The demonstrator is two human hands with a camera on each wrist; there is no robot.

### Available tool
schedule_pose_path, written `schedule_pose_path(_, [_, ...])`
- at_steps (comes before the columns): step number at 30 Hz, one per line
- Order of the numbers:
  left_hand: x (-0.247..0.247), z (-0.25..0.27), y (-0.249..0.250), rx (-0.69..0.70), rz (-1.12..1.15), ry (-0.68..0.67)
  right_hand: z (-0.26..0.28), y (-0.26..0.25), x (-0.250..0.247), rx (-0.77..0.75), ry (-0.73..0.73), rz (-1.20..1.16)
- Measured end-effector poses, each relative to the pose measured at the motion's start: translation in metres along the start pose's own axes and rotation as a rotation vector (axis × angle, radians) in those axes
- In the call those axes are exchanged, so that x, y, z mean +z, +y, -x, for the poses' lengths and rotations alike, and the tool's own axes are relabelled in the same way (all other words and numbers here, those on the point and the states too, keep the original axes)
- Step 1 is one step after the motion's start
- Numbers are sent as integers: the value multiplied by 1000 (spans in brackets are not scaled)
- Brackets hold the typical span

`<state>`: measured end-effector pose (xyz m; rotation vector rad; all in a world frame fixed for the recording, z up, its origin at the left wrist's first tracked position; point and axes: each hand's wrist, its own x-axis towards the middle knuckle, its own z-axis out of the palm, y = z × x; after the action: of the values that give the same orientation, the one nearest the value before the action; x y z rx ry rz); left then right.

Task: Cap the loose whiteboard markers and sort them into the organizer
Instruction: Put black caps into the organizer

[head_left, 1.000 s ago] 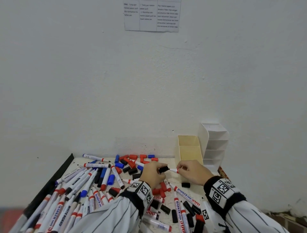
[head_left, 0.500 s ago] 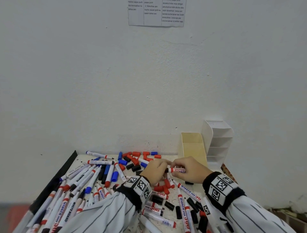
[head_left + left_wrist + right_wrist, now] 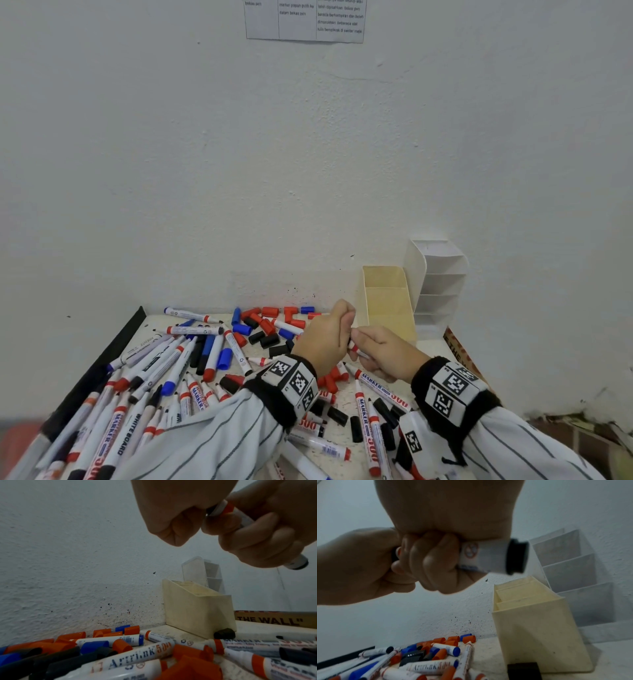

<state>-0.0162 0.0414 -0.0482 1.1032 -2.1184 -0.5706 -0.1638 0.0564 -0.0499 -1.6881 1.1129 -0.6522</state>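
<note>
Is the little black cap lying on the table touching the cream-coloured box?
Touching. In the left wrist view the black cap lies against the foot of the cream box, with no gap visible between them.

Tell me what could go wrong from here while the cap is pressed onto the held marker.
1. The left hand grips a black cap against a marker with a red collar but black end plug; the colour match is uncertain.
2. Both hands hang over loose caps and markers; a slip could drop the marker into the pile.
3. A loose black cap lies against the cream organizer; it may get knocked off the table.
</note>
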Motion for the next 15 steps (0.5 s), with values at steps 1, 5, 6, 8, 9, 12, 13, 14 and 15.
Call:
schedule_pose_path(1, [1, 0, 0, 4, 4, -5, 1, 0, 1, -2, 2, -6])
schedule_pose_path(5, [8, -10, 0, -29, 7, 37, 4, 0, -6, -56, 82, 166])
schedule_pose_path(6, [12, -13, 0, -53, 24, 81, 1, 0, -12, -74, 124, 270])
schedule_pose_path(8, [20, -16, -1, -175, 126, 208, -4, 1, -27, -100, 276, 393])
schedule_pose_path(9, [24, -17, -3, -263, 164, 257, -7, 0, -36, -123, 396, 401])
schedule_pose_path(12, [37, -17, -13, -469, 17, 33, -16, -10, -60, -262, 776, 365])
schedule_pose_path(13, [42, -15, -14, -489, -73, -112, -19, -12, -67, -303, 858, 347])
schedule_pose_path(14, [47, -13, -13, -492, -139, -226, -24, -13, -73, -324, 917, 329])
schedule_pose_path(15, [52, -10, -12, -486, -170, -307, -28, -13, -78, -330, 948, 308])
